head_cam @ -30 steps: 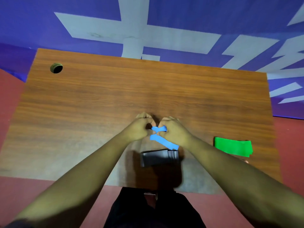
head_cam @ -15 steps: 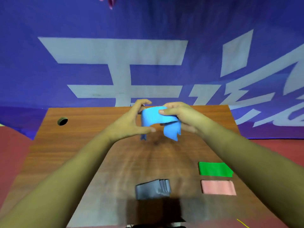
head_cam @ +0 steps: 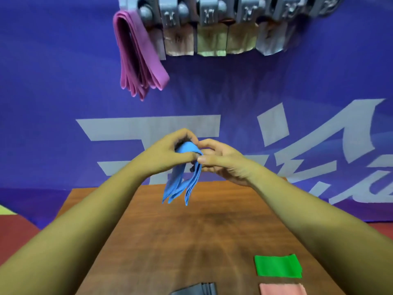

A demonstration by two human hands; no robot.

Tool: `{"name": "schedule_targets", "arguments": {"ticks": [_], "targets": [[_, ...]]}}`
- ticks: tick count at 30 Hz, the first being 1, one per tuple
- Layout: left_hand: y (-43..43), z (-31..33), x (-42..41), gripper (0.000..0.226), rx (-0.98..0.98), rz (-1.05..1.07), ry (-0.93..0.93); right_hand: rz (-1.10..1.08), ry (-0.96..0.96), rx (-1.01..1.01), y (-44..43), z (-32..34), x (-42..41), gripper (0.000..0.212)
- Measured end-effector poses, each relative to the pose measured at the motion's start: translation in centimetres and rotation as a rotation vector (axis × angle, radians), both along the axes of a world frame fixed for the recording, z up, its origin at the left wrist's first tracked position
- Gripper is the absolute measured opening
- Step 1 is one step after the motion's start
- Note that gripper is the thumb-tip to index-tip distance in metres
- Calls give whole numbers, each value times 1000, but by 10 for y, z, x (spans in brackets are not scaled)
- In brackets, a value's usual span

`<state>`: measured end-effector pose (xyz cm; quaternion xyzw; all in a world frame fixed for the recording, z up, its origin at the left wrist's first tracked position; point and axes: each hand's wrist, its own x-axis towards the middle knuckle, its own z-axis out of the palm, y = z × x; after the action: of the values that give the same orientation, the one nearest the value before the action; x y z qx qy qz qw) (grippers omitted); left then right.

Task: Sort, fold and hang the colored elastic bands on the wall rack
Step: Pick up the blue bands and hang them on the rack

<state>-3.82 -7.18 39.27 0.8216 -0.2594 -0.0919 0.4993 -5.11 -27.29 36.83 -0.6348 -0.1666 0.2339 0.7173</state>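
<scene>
Above the table's (head_cam: 191,241) far edge, both hands hold the folded blue bands (head_cam: 182,184). The left hand (head_cam: 168,154) is curled round the fold, the right hand (head_cam: 225,165) pinches its right side, and the ends dangle free.

Done: magenta bands (head_cam: 138,60) hang at the wall rack's (head_cam: 212,15) left end.

Left: hang blue; green (head_cam: 277,267), salmon (head_cam: 280,290) and grey stacks (head_cam: 200,289) lie folded at the near edge.

Open air up to the rack, and the hooks right of magenta look free. The rack top is cropped.

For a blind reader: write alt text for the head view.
Left hand and right hand grip a folded blue band below a wall rack holding a magenta band. On the table lie a green band, salmon band and grey band.
</scene>
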Motion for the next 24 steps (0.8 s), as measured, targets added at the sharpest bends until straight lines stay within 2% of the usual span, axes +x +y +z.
{"name": "schedule_targets", "arguments": {"ticks": [2,5,8,14,16,20,24], "targets": [[-2,13,3,28,17,17,-14,-61,-174,-209,0,14,-1,67],[-7,28,5,32,67,-4,-35,-205,-383,-405,-3,36,0,58],[-8,48,5,37,89,-8,-111,-203,-485,-374,-14,59,4,40],[-17,84,2,45,271,-43,-357,-179,-620,-389,-45,106,15,18],[-20,93,4,41,216,-16,-369,-196,-641,-386,-50,117,19,15],[-28,108,10,26,-22,61,-318,-237,-656,-372,-59,137,24,13],[-47,126,15,23,-153,51,-285,-280,-711,-371,-72,156,23,9]]}}
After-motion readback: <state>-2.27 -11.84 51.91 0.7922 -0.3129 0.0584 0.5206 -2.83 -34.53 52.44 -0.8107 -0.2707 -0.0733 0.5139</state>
